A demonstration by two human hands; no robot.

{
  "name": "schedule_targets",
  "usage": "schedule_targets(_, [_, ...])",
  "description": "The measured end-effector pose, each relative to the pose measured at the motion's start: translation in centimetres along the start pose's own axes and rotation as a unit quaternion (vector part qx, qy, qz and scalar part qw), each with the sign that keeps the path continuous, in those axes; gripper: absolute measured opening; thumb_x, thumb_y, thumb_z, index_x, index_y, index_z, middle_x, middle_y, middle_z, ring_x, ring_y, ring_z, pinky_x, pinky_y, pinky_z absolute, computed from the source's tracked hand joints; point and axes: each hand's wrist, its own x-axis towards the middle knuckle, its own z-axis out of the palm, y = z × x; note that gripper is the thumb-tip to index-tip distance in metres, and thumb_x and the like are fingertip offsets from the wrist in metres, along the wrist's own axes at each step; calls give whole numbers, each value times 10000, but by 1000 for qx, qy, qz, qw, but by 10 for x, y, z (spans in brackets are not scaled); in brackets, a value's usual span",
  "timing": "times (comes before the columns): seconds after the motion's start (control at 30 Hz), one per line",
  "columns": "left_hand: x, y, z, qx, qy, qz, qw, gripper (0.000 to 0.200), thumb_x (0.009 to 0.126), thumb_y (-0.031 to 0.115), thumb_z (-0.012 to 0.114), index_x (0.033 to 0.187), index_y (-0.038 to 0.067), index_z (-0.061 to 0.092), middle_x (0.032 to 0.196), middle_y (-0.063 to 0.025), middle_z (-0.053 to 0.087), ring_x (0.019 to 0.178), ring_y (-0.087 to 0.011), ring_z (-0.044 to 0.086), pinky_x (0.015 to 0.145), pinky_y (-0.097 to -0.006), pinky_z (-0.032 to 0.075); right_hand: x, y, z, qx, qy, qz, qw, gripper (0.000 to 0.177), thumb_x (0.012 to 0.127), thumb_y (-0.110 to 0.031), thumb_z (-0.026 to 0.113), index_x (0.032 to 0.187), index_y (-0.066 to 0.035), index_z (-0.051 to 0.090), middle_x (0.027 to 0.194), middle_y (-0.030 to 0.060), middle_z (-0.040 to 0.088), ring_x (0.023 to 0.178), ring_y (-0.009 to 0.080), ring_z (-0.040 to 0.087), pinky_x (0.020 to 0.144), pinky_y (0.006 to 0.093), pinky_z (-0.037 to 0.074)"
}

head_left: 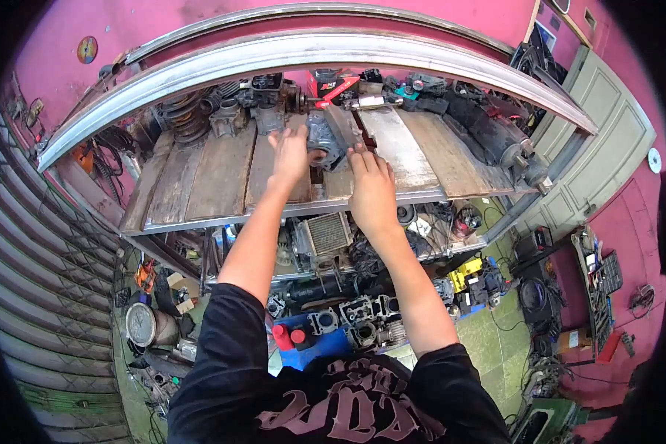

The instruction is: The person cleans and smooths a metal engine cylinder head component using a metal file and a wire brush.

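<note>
Flanking a metal engine casing [323,138], long axis up the frame at upper centre, with left hand [290,157] nearer, fingers parted, right hand [371,185] outstretched, any grip impossible to tell.

Along the back of the plank shelf [218,177], a dark coil spring [188,124], greasy metal engine parts [228,118] and a red box [337,89] are crowded.

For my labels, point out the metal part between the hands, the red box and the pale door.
Metal part [321,133]: head view, upper casing.
Red box [342,91]: head view, front.
Pale door [607,137]: head view, middle.
</note>
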Motion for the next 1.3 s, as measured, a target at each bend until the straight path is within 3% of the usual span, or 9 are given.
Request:
schedule_targets(0.13, [-7, 12, 11, 23, 38, -37, 998, 676, 718, 382, 937, 1199, 24, 625, 1055, -182, 749, 1147, -356, 653, 1101, -615, 288, -3, -1, 2, -8, 8, 7, 1000, 464, 938, -44, 554, 1399, -24, 592, 1462, 146, 584, 1352, 357, 533, 1138, 607, 410])
schedule_targets(0.23, [-3, 15, 3, -12, 37, -123, 992, 822, 699, 398, 953, 1338, 51, 571, 1058, -183, 749, 1138, -357, 662, 1102, -623, 279, -11, -8, 4, -18, 16, 13, 1000, 484, 939, -51, 553, 1420, -20, 580, 1464, 150, 583, 1357, 347, 525, 1148, 598, 394])
schedule_targets(0.33, [3, 15, -3, -25, -39, -96, 994, 974, 674, 396, 972, 1464, 106, 484, 1181, -203, 717, 1273, -356, 598, 1096, -640, 279, -22, -14, 12, -31, 14, 21, 999, 486, 943, -62, 550, 1426, -14, 578, 1463, 151, 584, 1343, 344, 526, 1161, 587, 376])
schedule_targets(0.4, [4, 14, -1, 31, -54, -133, 989, 1109, 638, 422, 984, 1549, 168, 406, 1415, -184, 620, 1403, -373, 481, 1087, -649, 288, -26, -15, 16, -36, 22, 23, 999, 482, 945, -66, 547, 1423, -11, 580, 1464, 150, 585, 1327, 345, 535, 1160, 579, 378])
schedule_targets(0.5, [-2, 6, 7, -38, 21, -81, 996, 1002, 668, 379, 978, 1487, 152, 448, 1486, -205, 563, 1492, -375, 367, 1115, -698, 257, -18, -15, 24, -28, 41, 31, 998, 477, 947, -69, 542, 1418, -6, 586, 1462, 153, 588, 1292, 350, 555, 1151, 559, 389])
schedule_targets(0.73, [5, 3, -2, -50, -80, -91, 991, 1030, 683, 411, 966, 1482, 95, 400, 1446, -200, 616, 1489, -375, 395, 1135, -711, 230, 21, -8, 51, 3, 59, 32, 998, 469, 948, -52, 535, 1409, 9, 595, 1463, 178, 588, 1253, 373, 581, 1108, 507, 436])
schedule_targets(1.0, [9, 1, 1, -7, -89, -60, 994, 1029, 684, 476, 953, 1446, 61, 399, 1300, -235, 684, 1415, -394, 487, 1139, -715, 209, -64, -23, 29, 32, 39, 29, 998, 545, 895, 2, 569, 1439, 23, 553, 1499, 192, 537, 1268, 385, 573, 1073, 491, 457])
schedule_targets(1.1, [5, -1, 5, -2, -65, -63, 996, 1017, 701, 443, 950, 1453, 58, 383, 1282, -235, 684, 1355, -412, 526, 1104, -693, 237, -29, -13, 31, 11, 55, 40, 998, 676, 747, 116, 624, 1410, -1, 563, 1465, 175, 563, 1238, 391, 584, 1043, 498, 472])
schedule_targets(1.3, [13, -3, 0, -14, -103, -61, 993, 1013, 700, 441, 953, 1439, 54, 379, 1290, -262, 675, 1390, -418, 501, 1121, -704, 219, 40, 4, 41, 45, 63, 25, 997, 569, 754, 118, 622, 1312, 8, 625, 1368, 188, 625, 1171, 403, 643, 988, 501, 524])
